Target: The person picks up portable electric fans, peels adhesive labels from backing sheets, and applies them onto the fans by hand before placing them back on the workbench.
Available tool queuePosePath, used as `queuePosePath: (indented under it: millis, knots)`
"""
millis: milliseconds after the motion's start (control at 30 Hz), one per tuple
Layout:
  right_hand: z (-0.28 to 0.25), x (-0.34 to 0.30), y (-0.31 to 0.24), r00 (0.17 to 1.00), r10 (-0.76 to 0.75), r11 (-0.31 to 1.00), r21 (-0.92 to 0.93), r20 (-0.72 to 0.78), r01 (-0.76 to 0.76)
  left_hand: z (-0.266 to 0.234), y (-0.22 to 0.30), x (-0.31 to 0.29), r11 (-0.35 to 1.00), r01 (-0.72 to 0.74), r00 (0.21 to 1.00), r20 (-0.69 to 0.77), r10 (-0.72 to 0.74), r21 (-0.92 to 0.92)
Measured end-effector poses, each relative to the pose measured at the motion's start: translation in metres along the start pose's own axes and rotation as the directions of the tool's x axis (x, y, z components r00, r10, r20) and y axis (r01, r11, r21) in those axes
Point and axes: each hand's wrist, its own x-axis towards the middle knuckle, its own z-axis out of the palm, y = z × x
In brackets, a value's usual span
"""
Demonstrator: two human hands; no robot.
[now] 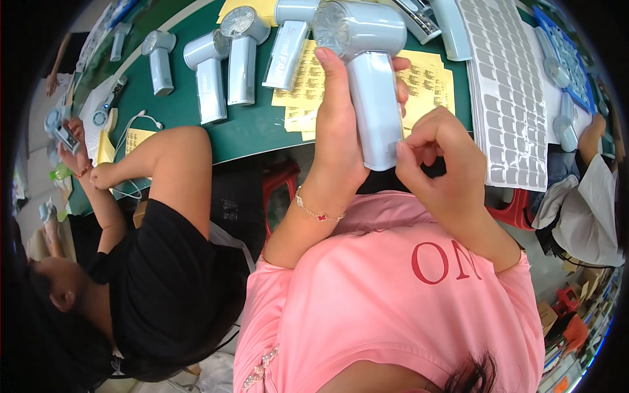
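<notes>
1. My left hand [342, 124] is gripping a pale blue handheld fan [375, 98] toward one o'clock of my view; the thumb is lying along the handle's left side, and the other fingers are curling behind it, their tips showing at its right.
2. The fan is standing off the table in my grip, its round head pointing about twelve o'clock and the handle's foot nearer me.
3. My right hand [452, 157] is hovering between two and three o'clock, bending its fingers, thumb and forefinger coming close together beside the handle's lower right edge; I cannot tell whether they are pinching anything.
4. Yellow printed sheets [429, 78] are lying beyond the fan on the green table [255, 134].
5. Grey-and-white sticker sheets [511, 124] are spreading toward two o'clock.
6. Other fans [211, 95] are resting from ten to twelve o'clock.
7. A co-worker in black [177, 288] is bending an elbow toward eight o'clock.
</notes>
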Motion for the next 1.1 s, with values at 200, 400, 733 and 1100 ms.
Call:
queuePosePath:
  millis: [200,400,733,1100]
  knots:
    - [-0.008,0.002,0.02,0.884,0.441,0.716,0.654,-0.153,-0.244,-0.004,0.005,-0.004,0.994,0.001,0.993,0.12,0.013,-0.112]
    - [0.001,0.01,0.012,0.987,0.106,0.976,0.204,-0.124,-0.079,0.005,0.007,-0.003,0.997,0.004,1.0,0.028,-0.002,-0.075]
    - [-0.104,0.091,0.078,0.972,0.232,0.923,0.305,0.041,-0.233,-0.047,0.06,-0.009,0.345,-0.198,0.831,-0.03,0.556,0.918]
    - [-0.096,0.398,0.255,0.98,-0.189,0.779,-0.599,0.054,0.183,-0.058,0.093,0.05,-0.392,0.16,0.643,0.206,0.738,0.906]
